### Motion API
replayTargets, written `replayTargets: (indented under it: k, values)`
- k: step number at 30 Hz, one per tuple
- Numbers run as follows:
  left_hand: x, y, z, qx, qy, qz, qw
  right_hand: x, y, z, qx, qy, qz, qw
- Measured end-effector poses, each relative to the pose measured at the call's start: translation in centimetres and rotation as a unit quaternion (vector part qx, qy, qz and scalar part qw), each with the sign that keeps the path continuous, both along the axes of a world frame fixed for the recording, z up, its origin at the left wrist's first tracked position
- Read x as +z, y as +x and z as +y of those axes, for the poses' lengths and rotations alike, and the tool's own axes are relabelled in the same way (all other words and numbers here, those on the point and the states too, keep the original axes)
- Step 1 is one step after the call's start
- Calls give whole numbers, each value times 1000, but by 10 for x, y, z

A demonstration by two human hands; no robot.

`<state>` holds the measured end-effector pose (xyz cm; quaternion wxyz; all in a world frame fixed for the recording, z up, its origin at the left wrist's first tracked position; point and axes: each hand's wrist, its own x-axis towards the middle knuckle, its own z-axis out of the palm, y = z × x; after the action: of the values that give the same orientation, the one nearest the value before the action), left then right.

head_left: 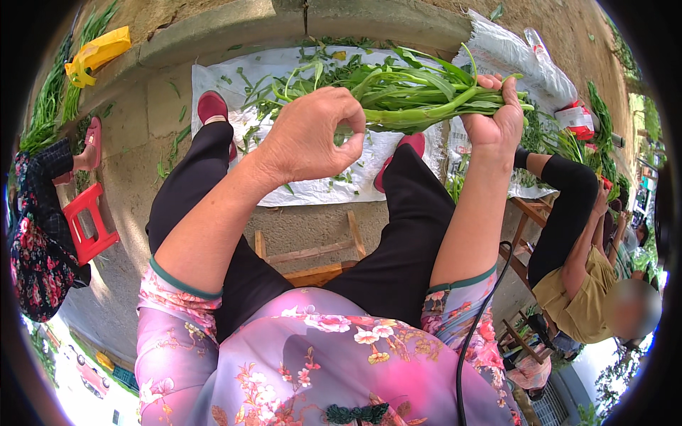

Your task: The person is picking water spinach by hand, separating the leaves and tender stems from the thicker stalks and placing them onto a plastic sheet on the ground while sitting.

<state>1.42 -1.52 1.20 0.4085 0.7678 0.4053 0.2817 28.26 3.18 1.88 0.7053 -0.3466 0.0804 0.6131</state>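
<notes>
My right hand (497, 117) is closed around the stem ends of a bunch of leafy greens (419, 92), long stalks with narrow leaves that look like water spinach. The bunch lies sideways in the air, its leafy end pointing left. My left hand (316, 135) is beside the bunch's left part, fingers curled and thumb bent toward the forefinger in a pinch. Whether anything sits in that pinch is hidden. Below both hands a white woven sheet (284, 195) is spread on the ground, strewn with loose leaves and stem pieces.
A concrete kerb (213, 32) runs behind the sheet. On the left are a yellow bag (99, 53), a red stool (90, 222) and a seated person. To the right, a white sack (522, 67), more greens, a red-and-white packet (575, 122) and another seated person. A black cable (469, 341) hangs beside my right arm.
</notes>
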Motion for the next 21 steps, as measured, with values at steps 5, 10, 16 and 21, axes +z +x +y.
replayTargets:
  k: [5, 10, 16, 21]
  values:
    - [2, 7, -1, 58, 32, 41, 997, 0, -2, -1, 13, 2, 9, 1000]
    - [-7, 11, -2, 76, 76, 23, 994, 1, -7, -1, 20, -1, 26, 999]
    - [-11, 16, -1, 90, 145, 16, 985, -1, 1, -1, 15, 7, 32, 999]
    - [-9, 16, -1, 101, 141, 12, 985, 0, -1, -1, 8, -1, 21, 1000]
